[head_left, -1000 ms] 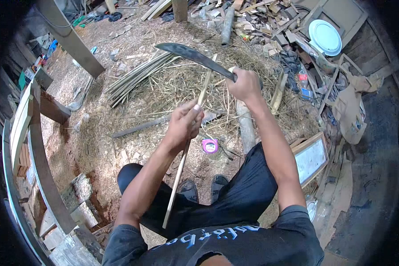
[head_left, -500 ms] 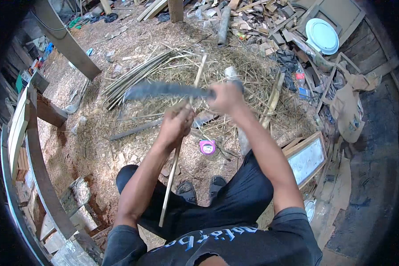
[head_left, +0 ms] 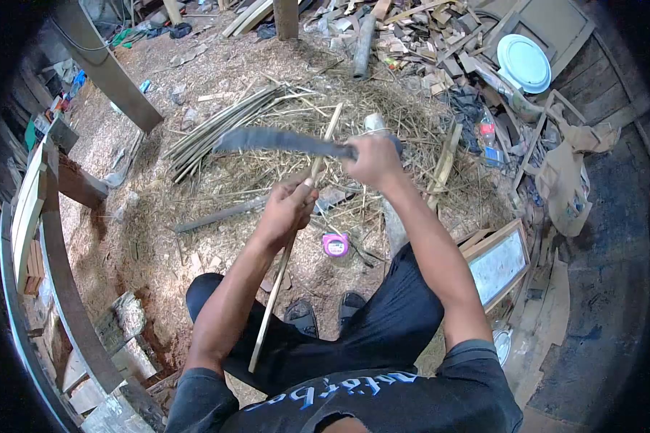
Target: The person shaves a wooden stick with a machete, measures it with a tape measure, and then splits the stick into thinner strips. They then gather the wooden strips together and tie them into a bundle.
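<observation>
Wearing a dark lettered shirt (head_left: 426, 404) and dark trousers (head_left: 401, 303), with knees apart and sandals (head_left: 350, 307) on shavings-strewn ground. With a framed panel (head_left: 498, 267) to the right and, beyond the sandals, a pink tape measure (head_left: 335, 245) on the ground. Gripping a thin wooden strip (head_left: 272, 303) with the left hand (head_left: 289, 209), fingers wrapped firmly around about mid-length, from a near end over the left thigh to a far end past the fist. Farther on, clasping a machete (head_left: 282, 140) tightly by the handle in the right hand (head_left: 374, 160), with blade pointing left across the strip; impossible to tell whether touching. Beyond, to the left, a bundle of sticks (head_left: 220, 137) beside straw (head_left: 426, 133); far right, scrap wood (head_left: 440, 50) and a round white lid (head_left: 524, 63).
</observation>
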Available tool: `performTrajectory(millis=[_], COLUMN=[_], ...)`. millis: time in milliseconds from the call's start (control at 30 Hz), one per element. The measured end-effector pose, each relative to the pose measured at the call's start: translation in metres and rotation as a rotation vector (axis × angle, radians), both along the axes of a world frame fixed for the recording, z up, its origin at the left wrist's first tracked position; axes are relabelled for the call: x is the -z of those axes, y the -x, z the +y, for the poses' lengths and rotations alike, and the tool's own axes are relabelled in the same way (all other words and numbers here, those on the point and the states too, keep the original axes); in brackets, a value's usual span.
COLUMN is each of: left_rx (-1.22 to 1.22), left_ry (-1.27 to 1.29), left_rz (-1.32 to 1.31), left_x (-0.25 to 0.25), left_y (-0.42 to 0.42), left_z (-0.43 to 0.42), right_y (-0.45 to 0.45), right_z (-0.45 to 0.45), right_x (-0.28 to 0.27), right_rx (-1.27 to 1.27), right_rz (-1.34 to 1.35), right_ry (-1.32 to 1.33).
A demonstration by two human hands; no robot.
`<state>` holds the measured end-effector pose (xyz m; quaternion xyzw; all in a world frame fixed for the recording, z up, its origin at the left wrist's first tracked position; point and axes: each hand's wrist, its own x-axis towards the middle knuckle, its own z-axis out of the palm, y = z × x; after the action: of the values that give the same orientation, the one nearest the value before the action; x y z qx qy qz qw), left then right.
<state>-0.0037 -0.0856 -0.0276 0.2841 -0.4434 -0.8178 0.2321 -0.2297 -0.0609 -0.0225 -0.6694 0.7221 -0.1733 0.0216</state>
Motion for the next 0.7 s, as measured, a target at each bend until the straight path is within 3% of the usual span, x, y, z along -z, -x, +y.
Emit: performTrajectory(millis=[33, 100, 133, 167, 267, 333, 367, 467, 633, 700], left_rx=[0.0, 0.031, 0.041, 0.039, -0.103, -0.193, -0.276, -0.375, -0.438, -0.504], left_ry=[0.0, 0.002, 0.017, 0.016, 0.056, 0.177, 0.302, 0.432, 0.585, 0.615], left_rz=[-0.001, -0.009, -0.023, -0.026, 0.098, 0.08, 0.06, 0.137, 0.059, 0.31], left_x=[-0.002, -0.004, -0.005, -0.005, -0.004, 0.004, 0.007, 0.005, 0.012, 0.019], left_y=[-0.001, -0.008, -0.009, -0.009, -0.008, 0.002, 0.006, 0.017, 0.014, 0.017], left_z=[-0.001, 0.002, 0.002, 0.001, -0.013, -0.032, -0.041, -0.056, -0.059, -0.055], right_y=[0.005, 0.017, 0.045, 0.054, 0.086, 0.065, 0.051, -0.01, -0.058, -0.068], right_z=[-0.003, -0.011, -0.018, -0.013, -0.014, -0.01, -0.008, 0.001, 0.007, 0.003], right_x=[0.001, -0.002, 0.017, 0.005, 0.038, 0.04, 0.038, 0.001, -0.007, 0.001], right_rx=[0.0, 0.356, 0.473, 0.592, 0.57, 0.556, 0.546, 0.386, 0.283, 0.297], right_rz=[-0.001, -0.109, -0.403, -0.451, -0.297, -0.84, -0.842, -1.242, -1.426, -1.452], right_ry=[0.0, -0.121, -0.017, -0.027, 0.124, 0.138, 0.132, 0.097, -0.063, -0.087])
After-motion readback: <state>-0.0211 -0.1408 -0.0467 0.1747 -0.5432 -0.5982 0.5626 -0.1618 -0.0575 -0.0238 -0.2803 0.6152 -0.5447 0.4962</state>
